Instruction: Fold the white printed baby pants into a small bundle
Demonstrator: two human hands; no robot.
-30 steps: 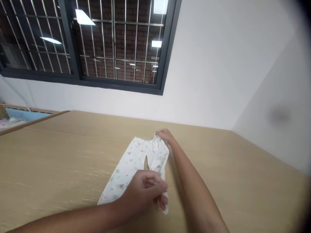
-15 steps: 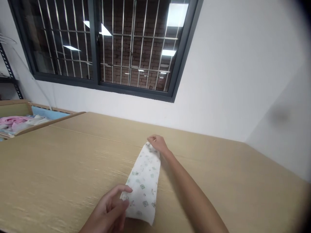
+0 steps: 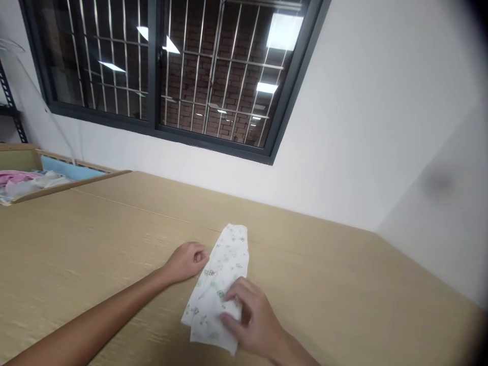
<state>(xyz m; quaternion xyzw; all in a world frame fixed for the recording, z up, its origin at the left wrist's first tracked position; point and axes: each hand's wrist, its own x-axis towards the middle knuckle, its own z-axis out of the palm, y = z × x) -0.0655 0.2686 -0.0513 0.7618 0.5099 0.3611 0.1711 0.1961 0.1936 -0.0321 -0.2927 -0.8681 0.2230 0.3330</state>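
Note:
A white piece of cloth with small green and grey prints (image 3: pixel 224 254) lies lengthwise on the tan surface, perhaps a folded small garment. At its near end two layers show, a little offset from each other. Along the left edge, about midway up, my left hand (image 3: pixel 186 263) is closed with curled fingers, its fingertips pinched at the cloth's edge. Over the near right part of the cloth hovers my right hand (image 3: pixel 253 317), slightly blurred, thumb and fingers apart with nothing between them. It hides some of the right edge.
The tan covered table (image 3: pixel 114 239) reaches back to the white wall (image 3: pixel 190 165). On the far left stands a wooden-edged bin (image 3: pixel 76 180) holding pink and white cloths (image 3: pixel 23 180). A barred window (image 3: pixel 213 76) is above, and a dark rack (image 3: pixel 9 96) is at left.
My right hand has let go of the far end and come back to the near end. My left hand has moved forward to the left edge. The near end's layers now show offset.

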